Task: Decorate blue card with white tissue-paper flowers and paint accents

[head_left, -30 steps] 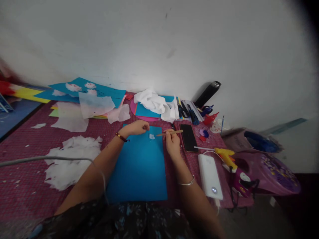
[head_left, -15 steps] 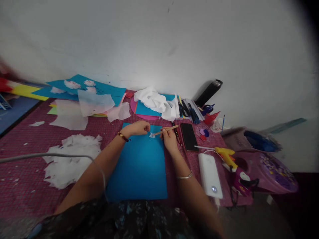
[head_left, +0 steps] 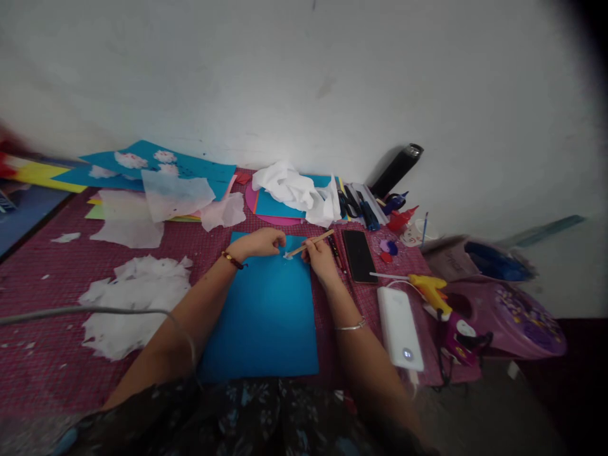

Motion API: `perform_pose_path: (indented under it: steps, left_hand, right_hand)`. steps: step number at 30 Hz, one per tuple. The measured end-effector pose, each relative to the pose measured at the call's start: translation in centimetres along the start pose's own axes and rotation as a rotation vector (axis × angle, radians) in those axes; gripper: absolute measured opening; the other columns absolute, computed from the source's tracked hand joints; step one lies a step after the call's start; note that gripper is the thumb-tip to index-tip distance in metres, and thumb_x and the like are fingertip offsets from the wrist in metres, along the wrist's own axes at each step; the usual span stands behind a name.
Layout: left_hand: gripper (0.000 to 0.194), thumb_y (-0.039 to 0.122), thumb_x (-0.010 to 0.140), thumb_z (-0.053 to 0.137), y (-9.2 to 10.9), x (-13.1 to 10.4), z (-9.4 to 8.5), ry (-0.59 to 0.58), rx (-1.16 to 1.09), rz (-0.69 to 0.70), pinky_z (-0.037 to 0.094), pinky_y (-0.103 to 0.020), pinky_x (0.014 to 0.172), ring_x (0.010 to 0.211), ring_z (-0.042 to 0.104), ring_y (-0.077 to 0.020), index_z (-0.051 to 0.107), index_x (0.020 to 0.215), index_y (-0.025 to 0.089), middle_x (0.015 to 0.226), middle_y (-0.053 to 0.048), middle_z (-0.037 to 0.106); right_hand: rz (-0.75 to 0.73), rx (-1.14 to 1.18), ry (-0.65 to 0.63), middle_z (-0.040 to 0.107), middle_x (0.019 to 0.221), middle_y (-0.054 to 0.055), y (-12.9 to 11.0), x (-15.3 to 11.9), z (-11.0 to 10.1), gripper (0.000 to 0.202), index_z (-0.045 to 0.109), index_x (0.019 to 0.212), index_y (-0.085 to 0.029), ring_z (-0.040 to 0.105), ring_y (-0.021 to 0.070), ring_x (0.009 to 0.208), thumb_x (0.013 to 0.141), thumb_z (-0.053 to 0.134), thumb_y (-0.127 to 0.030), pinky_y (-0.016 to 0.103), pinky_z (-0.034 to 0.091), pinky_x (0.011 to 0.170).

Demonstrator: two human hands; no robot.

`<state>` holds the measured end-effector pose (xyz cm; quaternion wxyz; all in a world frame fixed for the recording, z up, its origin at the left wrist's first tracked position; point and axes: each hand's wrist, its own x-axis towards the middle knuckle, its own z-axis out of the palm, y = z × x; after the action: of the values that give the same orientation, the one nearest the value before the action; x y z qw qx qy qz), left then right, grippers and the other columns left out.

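Observation:
A blue sheet of paper [head_left: 266,316] lies in front of me. My right hand [head_left: 321,258] pinches a flat wooden craft stick [head_left: 296,251] at the sheet's upper right. The stick's lower end touches a small white paper scrap [head_left: 287,256] on the sheet. Just left of that scrap, my left hand [head_left: 265,243] rests over the sheet's upper edge with its fingers curled together. Whatever its fingertips may hold is hidden or too small to name.
Torn white paper pieces [head_left: 135,304] lie left of my arm. Crumpled white paper [head_left: 289,187] and scissors [head_left: 349,204] are at the back. On the right are a phone [head_left: 360,256], a white power bank [head_left: 400,329] and a yellow glue gun [head_left: 430,290]. A grey cable [head_left: 118,310] crosses above my left forearm.
The stick has tilted more steeply, its lower end shifting slightly left and down over the white scrap. My left hand stays almost still, and the whole view has shifted slightly.

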<state>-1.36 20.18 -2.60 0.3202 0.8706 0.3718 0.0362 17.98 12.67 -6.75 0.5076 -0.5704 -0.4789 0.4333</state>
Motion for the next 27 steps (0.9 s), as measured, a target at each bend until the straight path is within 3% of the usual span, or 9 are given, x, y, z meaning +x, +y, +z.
perform_pose_path:
  steps: [7, 14, 22, 27]
  left_hand:
    - [0.030, 0.011, 0.065, 0.058, -0.2, -0.1, -0.1, -0.019, -0.019, 0.012, 0.041, -0.023, 0.063, 0.074, 0.061, -0.0169, 0.065, 0.094, 0.015, 0.082, -0.003, 0.067]
    - [0.011, 0.017, 0.063, 0.062, 0.6, -0.6, -0.6, -0.063, 0.031, 0.068, 0.034, -0.024, 0.056, 0.064, 0.053, -0.0145, 0.060, 0.075, 0.017, 0.071, 0.000, 0.062]
    - [0.015, 0.029, 0.072, 0.062, 1.1, -0.3, 0.0, 0.004, 0.017, 0.005, 0.029, -0.025, 0.053, 0.060, 0.050, -0.0144, 0.055, 0.066, 0.017, 0.063, 0.001, 0.056]
    - [0.008, 0.017, 0.072, 0.055, 0.9, -0.2, -0.1, -0.002, -0.018, 0.015, 0.034, -0.024, 0.057, 0.065, 0.055, -0.0148, 0.062, 0.078, 0.016, 0.072, -0.001, 0.063]
  right_hand:
    - [0.033, 0.098, 0.022, 0.055, 0.053, -0.004, -0.6, -0.2, -0.5, 0.030, 0.056, 0.079, -0.021, 0.049, 0.0134, 0.045, 0.081, 0.053, -0.051, 0.025, 0.038, 0.044]
    - [-0.040, 0.123, -0.039, 0.055, 0.054, -0.004, -0.5, -1.0, -0.5, 0.025, 0.059, 0.080, -0.020, 0.051, 0.0136, 0.050, 0.084, 0.055, -0.045, 0.026, 0.041, 0.052]
    - [-0.115, 0.063, -0.013, 0.055, 0.057, -0.004, -0.4, -1.5, 0.0, 0.024, 0.057, 0.083, -0.022, 0.053, 0.0155, 0.055, 0.087, 0.052, -0.044, 0.028, 0.043, 0.055]
    - [-0.125, 0.033, 0.027, 0.056, 0.060, -0.003, 0.0, -1.2, -0.1, 0.026, 0.056, 0.085, -0.022, 0.054, 0.0161, 0.055, 0.088, 0.050, -0.047, 0.029, 0.043, 0.056]
